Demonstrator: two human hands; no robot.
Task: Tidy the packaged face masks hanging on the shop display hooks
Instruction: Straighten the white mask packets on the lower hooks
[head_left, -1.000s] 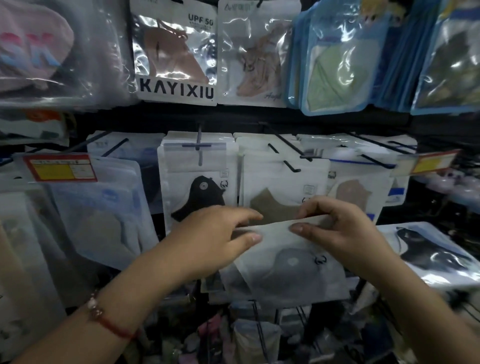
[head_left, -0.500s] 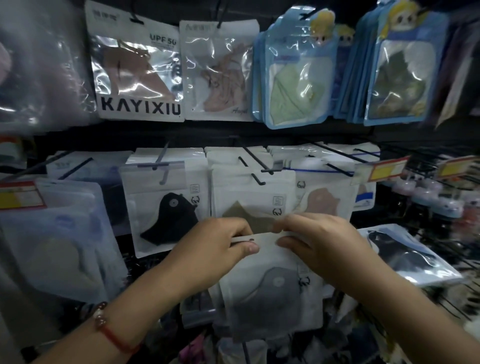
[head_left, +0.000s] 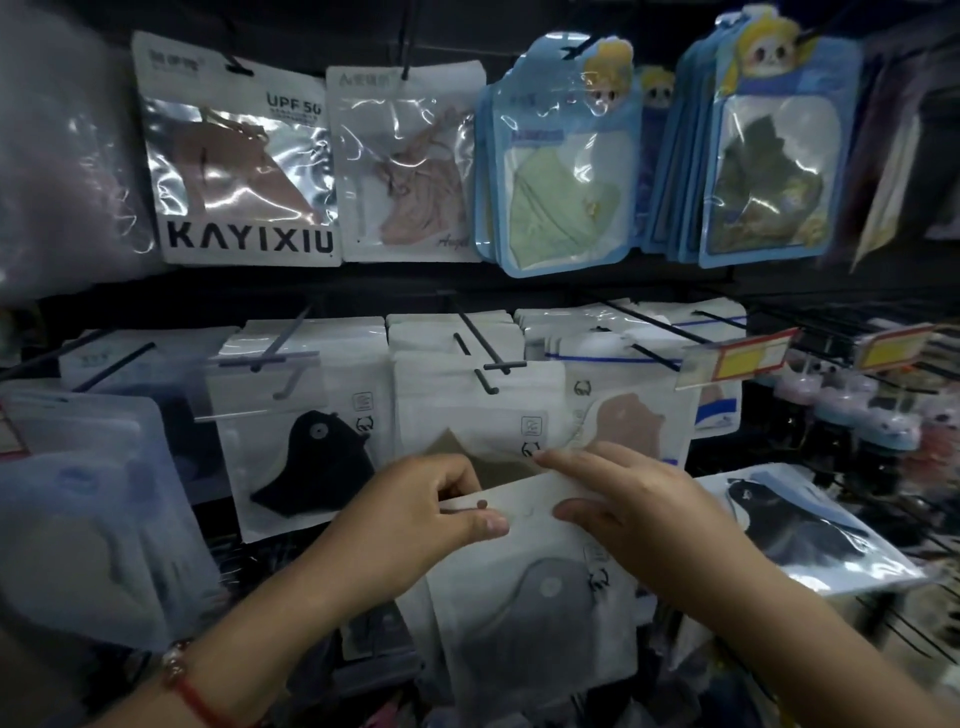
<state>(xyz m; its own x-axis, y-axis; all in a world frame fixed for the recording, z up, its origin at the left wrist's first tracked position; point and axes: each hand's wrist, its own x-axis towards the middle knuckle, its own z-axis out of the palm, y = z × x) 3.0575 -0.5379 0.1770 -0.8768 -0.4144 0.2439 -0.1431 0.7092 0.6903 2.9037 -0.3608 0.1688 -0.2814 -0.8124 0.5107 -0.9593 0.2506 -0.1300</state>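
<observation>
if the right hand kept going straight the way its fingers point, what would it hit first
The right hand points up-left along the top edge of the grey mask pack it grips. Straight on, it would likely first meet the hanging beige mask pack just behind; depth is unclear.

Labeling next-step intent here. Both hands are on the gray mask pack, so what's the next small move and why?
Probably lift the gray mask pack up and thread its hang hole onto the hook just above. Left hand and right hand pinch its top edge, the hole is exposed between them, and the pack is off any hook, below the hanging row.
</observation>
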